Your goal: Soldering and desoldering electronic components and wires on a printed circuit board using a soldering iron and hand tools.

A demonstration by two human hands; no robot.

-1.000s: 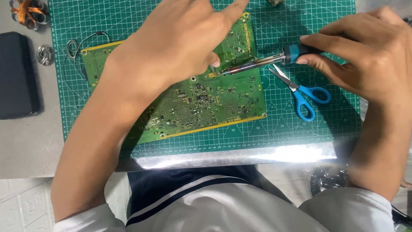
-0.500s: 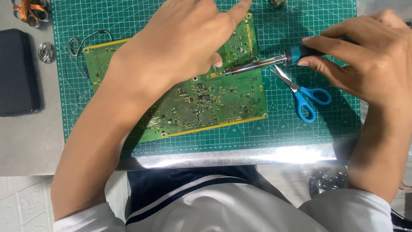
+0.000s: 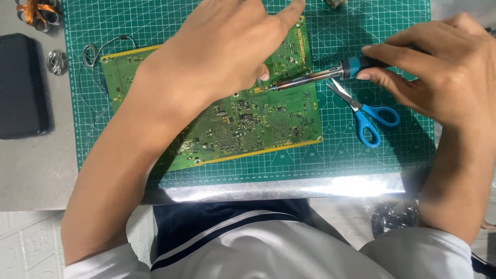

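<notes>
At the bottom of the frame, nearest the camera, the person's white and navy shirt (image 3: 248,248) fills the space below the shiny metal table edge (image 3: 289,187). Just above that edge lies the green gridded cutting mat (image 3: 361,155), which covers most of the middle and upper frame.

On the mat, centre-left, rests the flat green printed circuit board with a yellow border (image 3: 248,124), tilted slightly so its right side sits lower. The left hand (image 3: 217,57) lies over the board's upper middle, palm down, fingers curled loosely with the index finger stretched toward the top edge of the frame; whether it pinches anything beneath is hidden. The right hand (image 3: 439,72), at the upper right, is closed around the blue-collared handle of a soldering iron with a silvery metal shaft (image 3: 315,77). The shaft runs leftward and its tip meets the board just beside the left thumb.

Below the iron, a pair of blue-handled scissors (image 3: 367,113) lies on the mat, blades slightly parted.

At the left of the frame, off the mat, a black rectangular case (image 3: 20,85) sits on the grey table, a small coil of silvery solder wire (image 3: 56,62) near it.
</notes>
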